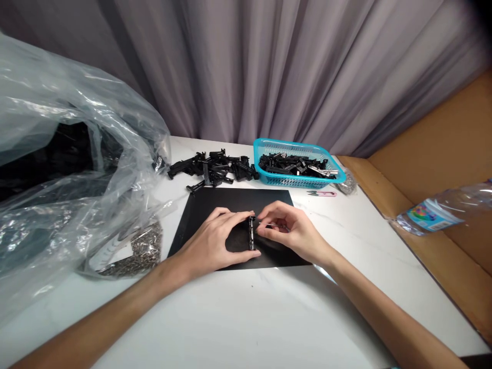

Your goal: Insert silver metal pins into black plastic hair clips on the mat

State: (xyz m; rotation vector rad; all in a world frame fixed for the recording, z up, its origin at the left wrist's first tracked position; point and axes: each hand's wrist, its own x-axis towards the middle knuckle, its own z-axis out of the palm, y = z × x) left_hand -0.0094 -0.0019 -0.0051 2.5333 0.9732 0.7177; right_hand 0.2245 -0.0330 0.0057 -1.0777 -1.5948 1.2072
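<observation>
Over a black mat (pixel 269 201), my left hand (pixel 215 238) grips a small black plastic part (pixel 251 233) by its two ends, thumb at the near end and fingers at the far end. The part stands lengthwise away from me, with some shiny metal along it. Just to its right is my right hand (pixel 288 225), its thumb and fingers pinched together. A thin, light-coloured sliver shows between those fingers, pointing at the part; its kind is too small to make out.
Similar black parts (pixel 215 169) lie piled behind the mat. A blue basket (pixel 261 143) holds more, beside pink-handled snips (pixel 326 193). At left are a large clear plastic bag (pixel 126 102) and a bag of small metal pieces (pixel 142 251). A plastic bottle (pixel 430 212) lies at right by cardboard (pixel 442 133).
</observation>
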